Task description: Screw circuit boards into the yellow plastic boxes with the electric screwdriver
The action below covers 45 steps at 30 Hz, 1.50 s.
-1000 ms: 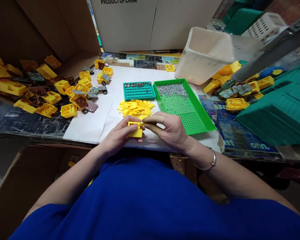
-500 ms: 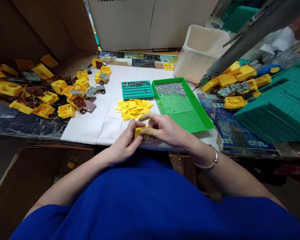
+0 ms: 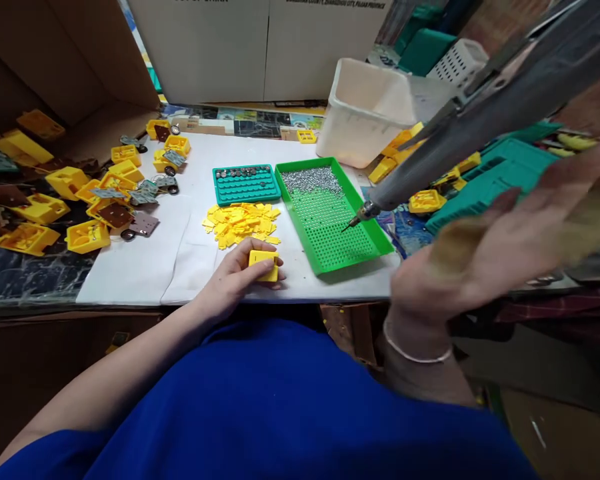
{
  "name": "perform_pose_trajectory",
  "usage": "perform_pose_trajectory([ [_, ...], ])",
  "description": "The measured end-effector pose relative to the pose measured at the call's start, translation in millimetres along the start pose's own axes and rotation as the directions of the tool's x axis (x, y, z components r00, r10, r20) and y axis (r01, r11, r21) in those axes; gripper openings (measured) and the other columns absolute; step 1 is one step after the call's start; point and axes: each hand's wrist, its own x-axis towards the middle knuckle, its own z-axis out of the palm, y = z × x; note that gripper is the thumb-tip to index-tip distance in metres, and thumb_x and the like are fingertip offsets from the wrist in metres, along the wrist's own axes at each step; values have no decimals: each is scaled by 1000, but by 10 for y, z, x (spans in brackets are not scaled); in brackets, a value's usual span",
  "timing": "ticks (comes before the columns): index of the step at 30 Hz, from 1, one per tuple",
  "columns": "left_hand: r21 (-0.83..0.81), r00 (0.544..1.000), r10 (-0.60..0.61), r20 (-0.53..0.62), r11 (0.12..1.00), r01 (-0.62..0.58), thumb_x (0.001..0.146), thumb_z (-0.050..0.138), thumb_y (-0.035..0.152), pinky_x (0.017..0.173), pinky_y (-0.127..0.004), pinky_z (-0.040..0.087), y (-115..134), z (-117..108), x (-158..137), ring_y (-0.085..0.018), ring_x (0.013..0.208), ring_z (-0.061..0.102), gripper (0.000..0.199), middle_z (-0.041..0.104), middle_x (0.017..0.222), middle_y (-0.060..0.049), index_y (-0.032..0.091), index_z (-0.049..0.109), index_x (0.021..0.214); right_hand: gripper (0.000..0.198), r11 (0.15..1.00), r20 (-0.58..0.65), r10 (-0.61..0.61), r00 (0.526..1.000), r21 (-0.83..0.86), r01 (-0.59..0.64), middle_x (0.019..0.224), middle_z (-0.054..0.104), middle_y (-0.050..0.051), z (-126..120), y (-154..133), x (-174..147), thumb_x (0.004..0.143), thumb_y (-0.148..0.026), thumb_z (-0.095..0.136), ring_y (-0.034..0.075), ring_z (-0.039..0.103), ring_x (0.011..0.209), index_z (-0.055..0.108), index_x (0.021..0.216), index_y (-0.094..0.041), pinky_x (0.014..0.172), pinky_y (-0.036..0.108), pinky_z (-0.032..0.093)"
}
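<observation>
My left hand is closed around a small yellow plastic case, thumb across its face, just above the table's front edge. Raised at the right, my right hand is smeared by motion; pale finger covers show on it, but its grip cannot be made out. Close to it, a grey power screwdriver slants down, its bit over the green tray. Small silver screws lie heaped at that tray's far end. Beyond my left hand is a pile of flat yellow plastic pieces.
A teal tray holds round metal parts. Yellow cases with circuit boards crowd the left, some inside a cardboard box. At the back stands a white bin; teal trays are stacked at right.
My right hand has left the yellow case and swung up and right towards the screwdriver. The left hand keeps the case, now showing its face. The view has turned to the right.
</observation>
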Motion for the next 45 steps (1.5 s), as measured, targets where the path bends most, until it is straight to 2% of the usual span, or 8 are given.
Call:
perform_pose_trajectory([
  [3,-33,995,-87,41,996,89,80,75,35,72,-31,58,-6,67,113,-19,84,70,32,69,96,-6,18,59,101,35,931,-329,75,941,361,52,114,59,10,-184,204,188,98,-54,41,29,55,125,53,119,-29,109,51,39],
  [6,-33,995,-89,43,995,90,79,75,36,64,-28,58,-16,130,199,-18,78,70,30,70,91,-5,17,59,95,35,806,-206,165,964,591,-12,96,63,4,-170,308,364,81,-54,68,19,66,79,49,100,-30,77,38,56],
  [10,8,999,-52,10,999,52,79,75,38,53,-24,56,-42,161,236,-15,70,68,30,68,87,-4,17,58,92,33,780,-74,182,980,618,-98,86,61,2,96,314,523,85,-57,59,13,56,59,44,90,-28,62,32,53],
  [14,32,999,-35,3,999,35,81,73,38,48,-21,55,-44,149,218,-14,68,67,29,67,86,-3,16,58,93,40,798,-70,172,983,595,-97,67,56,-2,468,365,594,90,-68,48,13,54,54,49,92,-28,57,31,50],
  [18,32,999,-36,16,999,35,84,71,36,49,-21,56,-33,140,211,-13,69,66,26,67,86,-2,16,57,93,43,715,-177,159,971,699,10,59,49,-6,681,427,622,84,-69,59,12,49,47,51,82,-27,50,30,46],
  [28,23,999,-31,29,999,30,85,70,35,51,-21,56,-60,128,222,-14,70,67,24,67,87,-3,17,57,94,45,780,-111,238,965,614,-122,58,53,-4,732,518,603,83,-75,54,16,54,52,50,88,-31,56,33,48],
  [37,-119,997,-68,21,990,70,79,65,25,69,-34,61,-42,104,255,-21,84,71,24,70,88,-7,15,56,99,45,707,-202,227,953,707,-19,57,49,-7,630,360,679,75,-69,67,13,49,46,45,79,-29,49,31,44],
  [45,-197,997,-80,2,977,79,80,61,22,69,-35,60,-51,104,272,-21,80,72,22,69,83,-6,15,54,99,34,418,-139,136,981,906,70,52,48,-7,424,-323,549,79,-53,74,11,46,40,51,74,-28,42,28,38],
])
